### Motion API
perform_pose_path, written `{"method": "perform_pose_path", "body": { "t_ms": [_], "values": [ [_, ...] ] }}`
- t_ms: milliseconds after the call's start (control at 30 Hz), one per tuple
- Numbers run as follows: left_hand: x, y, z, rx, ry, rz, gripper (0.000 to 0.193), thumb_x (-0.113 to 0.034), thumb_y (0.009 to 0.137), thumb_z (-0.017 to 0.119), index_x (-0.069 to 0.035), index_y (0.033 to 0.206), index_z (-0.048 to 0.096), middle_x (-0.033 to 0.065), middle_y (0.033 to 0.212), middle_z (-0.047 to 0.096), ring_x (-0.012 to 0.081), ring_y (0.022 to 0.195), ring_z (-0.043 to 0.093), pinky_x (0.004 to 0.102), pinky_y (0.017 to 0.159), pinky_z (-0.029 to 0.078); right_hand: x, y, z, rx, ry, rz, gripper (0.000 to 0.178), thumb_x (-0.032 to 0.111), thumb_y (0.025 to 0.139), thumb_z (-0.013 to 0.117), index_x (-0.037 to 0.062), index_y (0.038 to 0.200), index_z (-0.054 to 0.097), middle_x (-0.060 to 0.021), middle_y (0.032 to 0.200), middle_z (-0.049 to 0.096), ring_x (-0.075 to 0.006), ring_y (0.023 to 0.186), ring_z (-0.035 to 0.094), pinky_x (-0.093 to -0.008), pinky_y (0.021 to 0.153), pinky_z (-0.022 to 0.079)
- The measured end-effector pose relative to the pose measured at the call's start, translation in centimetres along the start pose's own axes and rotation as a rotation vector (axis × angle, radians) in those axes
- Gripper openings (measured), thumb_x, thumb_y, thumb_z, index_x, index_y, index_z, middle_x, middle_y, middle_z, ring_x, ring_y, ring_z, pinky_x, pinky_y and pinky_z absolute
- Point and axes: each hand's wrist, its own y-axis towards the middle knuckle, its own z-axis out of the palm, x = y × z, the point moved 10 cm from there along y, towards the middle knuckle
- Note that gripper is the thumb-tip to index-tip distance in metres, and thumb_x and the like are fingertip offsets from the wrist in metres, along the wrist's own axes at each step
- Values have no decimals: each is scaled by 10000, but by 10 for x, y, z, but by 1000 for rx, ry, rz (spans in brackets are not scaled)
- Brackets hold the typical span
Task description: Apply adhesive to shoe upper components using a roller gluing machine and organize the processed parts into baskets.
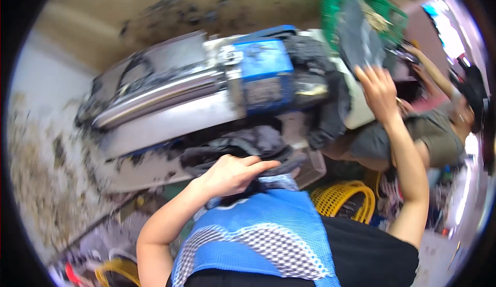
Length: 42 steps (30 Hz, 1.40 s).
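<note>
My right hand (381, 93) reaches far out to the right, its fingertips on the lower end of a long, dark grey flat piece (356, 34). That piece overlaps the front of a green plastic basket (330, 8); my thumb is hidden. Close to my body, my left hand (235, 175) is bent round the near edge of a crumpled black flexible piece (206, 153), its index finger pointing right. More dark pieces (263, 138) lie heaped just beyond it. Behind stands a blue and grey machine (263, 75) with a long metal roller (165, 98).
A blue apron (258, 209) covers my front. A yellow perforated basket (343, 199) stands low on the right. Another person (434, 137) works close by at the right, an arm near the green basket. A stained wall (46, 158) rises at left.
</note>
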Motion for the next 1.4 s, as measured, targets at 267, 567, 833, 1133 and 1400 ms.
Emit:
{"method": "perform_pose_path", "body": {
  "t_ms": [267, 567, 833, 1133, 1400],
  "values": [
    [135, -160, -37, -761, -630, -696, 468, -143, 922, 681, 9, 1348, 563, 170, 1157, 723, 249, 1060, 714, 366, 928, 556, 61, -46, 34, 78, 557, 228, 489, 122, 807, 773, 5, 1252, 610, -241, 1366, 560, -452, 1251, 546, -506, 1065, 441],
    [203, -139, -66, -804, -713, -917, 382, -168, 862, 714, 71, 1158, 678, 144, 980, 754, 198, 899, 704, 350, 827, 551, 247, 312, 6, 203, 886, -196, 552, 541, 998, 570, 24, 1067, 749, -192, 1160, 703, -376, 1133, 620, -464, 984, 511],
    [81, -166, -70, -1027, 455, -448, 354, -69, 808, 791, -44, 1133, 653, 138, 1117, 671, 306, 983, 669, 406, 859, 554, 332, 351, 95, 819, 1013, -244, 818, 697, 958, 442, -24, 1242, 702, -289, 1367, 619, -416, 1299, 579, -486, 1096, 443],
    [99, -68, -1, -651, 442, -305, 177, -112, 778, 630, -46, 940, 651, 79, 897, 594, 252, 864, 622, 370, 775, 526, 304, 357, 45, 313, 810, -233, 365, 162, 801, 655, 141, 1151, 755, -181, 1103, 746, -372, 1065, 705, -464, 901, 575],
    [62, -64, 0, -552, 298, -183, 157, -126, 734, 751, -60, 800, 625, 110, 972, 577, 287, 996, 595, 415, 842, 478, 267, 338, -35, 41, 783, -250, 277, 124, 807, 662, 82, 1074, 721, -164, 974, 740, -367, 979, 709, -479, 848, 575]
  ]
}}
